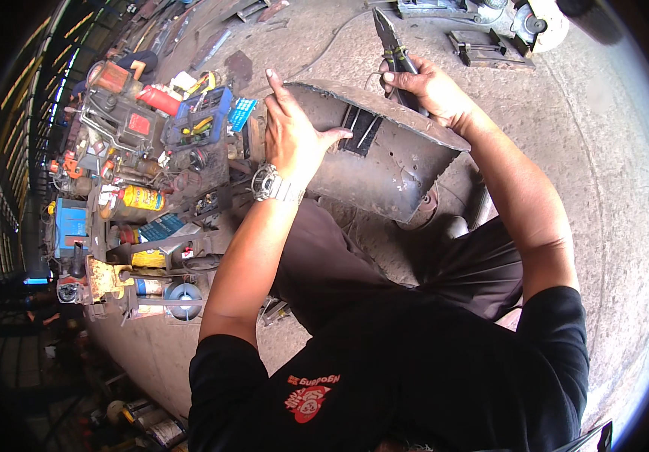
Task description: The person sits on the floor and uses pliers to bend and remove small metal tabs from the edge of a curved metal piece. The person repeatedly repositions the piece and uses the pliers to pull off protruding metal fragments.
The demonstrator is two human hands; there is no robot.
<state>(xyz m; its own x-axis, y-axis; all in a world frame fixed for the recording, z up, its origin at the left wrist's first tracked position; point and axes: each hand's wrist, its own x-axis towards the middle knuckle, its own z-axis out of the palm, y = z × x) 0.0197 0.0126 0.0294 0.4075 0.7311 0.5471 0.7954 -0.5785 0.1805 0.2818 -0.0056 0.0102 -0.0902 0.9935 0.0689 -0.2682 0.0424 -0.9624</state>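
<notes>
The left hand (pixel 292 139) lay flat, fingers spread, against the curved, rusty grey sheet-metal panel (pixel 385 162) propped over the concrete floor (pixel 603 151), while the right hand (pixel 428 89) gripped dark-handled pliers (pixel 394 53) at its upper edge.

head cam | looks steeply down, close over arms | fisheye (edges bend)

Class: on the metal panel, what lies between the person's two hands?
In the head view, between the left hand and right hand, the metal panel carries a dark slotted patch.
</notes>
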